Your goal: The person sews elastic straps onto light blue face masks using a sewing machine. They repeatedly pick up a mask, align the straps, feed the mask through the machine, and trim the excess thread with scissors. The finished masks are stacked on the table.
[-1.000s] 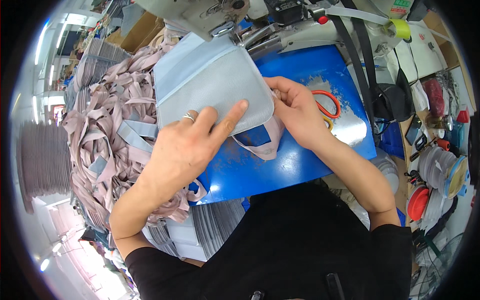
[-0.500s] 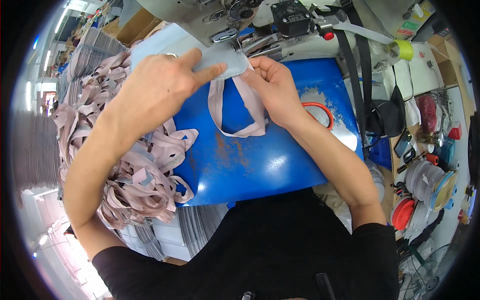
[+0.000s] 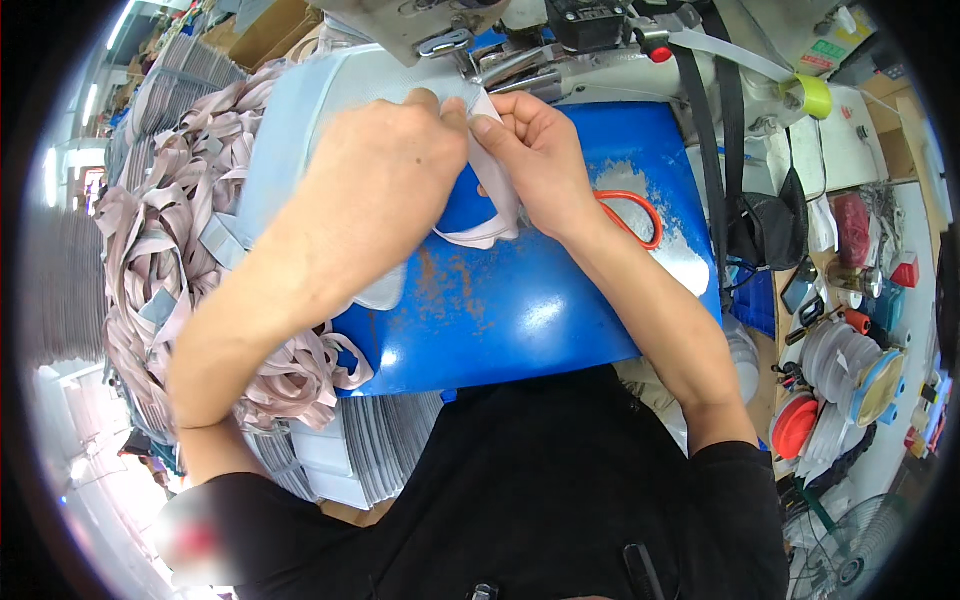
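At the sewing machine (image 3: 560,45), both hands meet over the far edge of a blue table (image 3: 520,300). The left hand (image 3: 385,175) lies knuckles up on a pale blue panel (image 3: 300,120), its fingertips pinching the panel's corner together with the top of a pale pink strap (image 3: 495,215). The right hand (image 3: 540,150) grips the same strap from the other side, thumb and forefinger pressed against the left hand's fingertips, right beneath the machine's head. Below the hands the strap hangs in a loop that rests on the blue surface. The panel spreads away to the left, partly hidden under the left forearm.

Just right of the right wrist, orange-handled scissors (image 3: 630,215) lie on the table. To the left, a big heap of pink straps (image 3: 170,270) spills over the table's edge, with stacked grey pieces (image 3: 385,445) below it. Black webbing (image 3: 730,120) hangs down at the right, beside a green tape roll (image 3: 815,97). Further right, spools and red lids (image 3: 800,425) crowd a side bench.
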